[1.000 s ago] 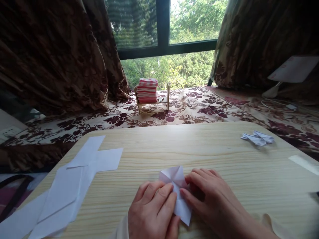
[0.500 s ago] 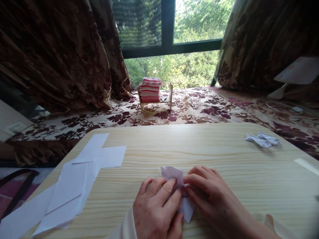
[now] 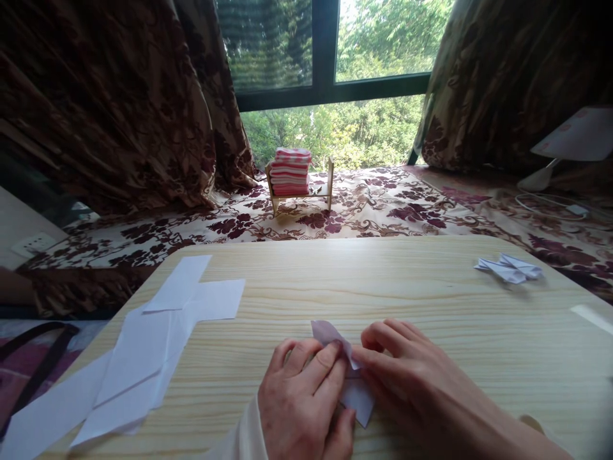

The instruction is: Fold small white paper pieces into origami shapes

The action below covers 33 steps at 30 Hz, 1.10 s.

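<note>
A small white folded paper (image 3: 355, 394) lies on the light wooden table (image 3: 383, 294) near its front edge. My left hand (image 3: 306, 402) presses on the paper's left side, fingers curled over it. My right hand (image 3: 407, 377) pinches the paper's right side, its fingertips meeting those of the left hand over the fold. Only the far tip and a near corner of the paper show between the hands.
Several white paper sheets (image 3: 143, 358) lie overlapping on the table's left. A finished folded paper figure (image 3: 510, 269) sits at the right. Behind the table, a small wooden rack with striped red cloths (image 3: 292, 172) stands on a floral cover, under a window with dark curtains.
The paper's far flap has been folded down and now looks narrower. Both hands stayed on it, the left fingers sliding a little further over the fold.
</note>
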{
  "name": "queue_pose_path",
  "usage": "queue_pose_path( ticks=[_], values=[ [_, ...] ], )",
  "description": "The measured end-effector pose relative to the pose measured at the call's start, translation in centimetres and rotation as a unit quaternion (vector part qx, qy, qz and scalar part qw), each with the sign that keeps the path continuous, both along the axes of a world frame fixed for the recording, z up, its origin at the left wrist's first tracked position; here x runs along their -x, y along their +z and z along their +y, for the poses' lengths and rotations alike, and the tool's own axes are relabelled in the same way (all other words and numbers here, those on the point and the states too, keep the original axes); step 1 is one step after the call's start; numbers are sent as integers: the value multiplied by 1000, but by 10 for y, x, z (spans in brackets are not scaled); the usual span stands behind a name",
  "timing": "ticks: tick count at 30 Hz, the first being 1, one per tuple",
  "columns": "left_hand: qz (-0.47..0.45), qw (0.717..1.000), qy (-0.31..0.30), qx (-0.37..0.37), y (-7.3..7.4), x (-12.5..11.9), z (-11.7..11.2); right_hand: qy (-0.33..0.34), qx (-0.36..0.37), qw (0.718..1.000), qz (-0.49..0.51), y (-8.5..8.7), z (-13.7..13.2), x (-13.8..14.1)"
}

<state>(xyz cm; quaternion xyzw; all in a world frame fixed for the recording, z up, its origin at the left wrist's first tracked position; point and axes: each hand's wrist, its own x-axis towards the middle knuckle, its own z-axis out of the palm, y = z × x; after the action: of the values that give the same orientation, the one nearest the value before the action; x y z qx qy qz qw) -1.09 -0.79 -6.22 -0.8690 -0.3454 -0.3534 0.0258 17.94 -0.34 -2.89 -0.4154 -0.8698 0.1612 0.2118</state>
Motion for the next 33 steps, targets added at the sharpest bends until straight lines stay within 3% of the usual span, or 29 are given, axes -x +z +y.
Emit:
queue_pose_path(
  ticks=[20, 33],
  values=[
    [30, 999, -9, 20, 4, 0, -2, 25, 49, 998, -34, 8, 4, -9],
    [35, 999, 3, 25, 3, 0, -4, 3, 17, 1000, 10, 7, 7, -10]
  ],
)
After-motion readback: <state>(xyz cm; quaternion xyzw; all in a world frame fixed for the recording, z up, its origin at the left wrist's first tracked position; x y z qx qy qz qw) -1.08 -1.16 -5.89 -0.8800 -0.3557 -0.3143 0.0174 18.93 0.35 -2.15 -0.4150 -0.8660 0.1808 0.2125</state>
